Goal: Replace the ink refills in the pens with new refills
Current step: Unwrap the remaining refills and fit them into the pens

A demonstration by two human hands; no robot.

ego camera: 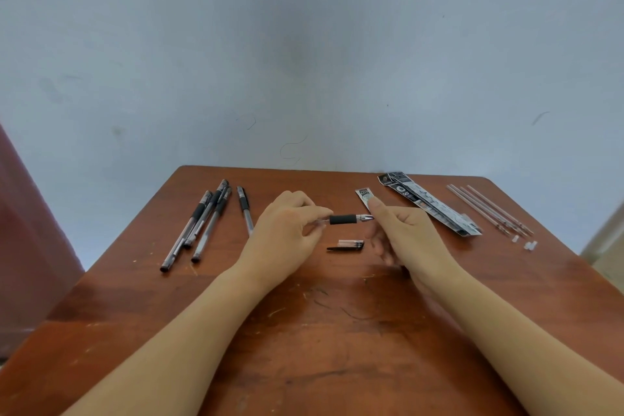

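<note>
Left hand (287,226) pinches the pen (347,219) by its clear barrel (325,221), right hand (401,233) pinches its metal tip (366,218); likely light, slick plastic, surest held at the rubber grip (340,219).

Pale blue-grey wall (304,44) filling the field from 9 through 12 to 3 o'clock, evenly lit, with a darker smudge near the centre and scattered scuffs and thin scribbles (several just above the table's far edge). Reddish-brown wooden table (320,331) from 4 to 8 o'clock, its top scratched and flecked pale toward 6 o'clock. A dark red surface (23,246) at 9 o'clock and a beige patch (607,246) at 3 o'clock flank it; neither can be identified.
</note>
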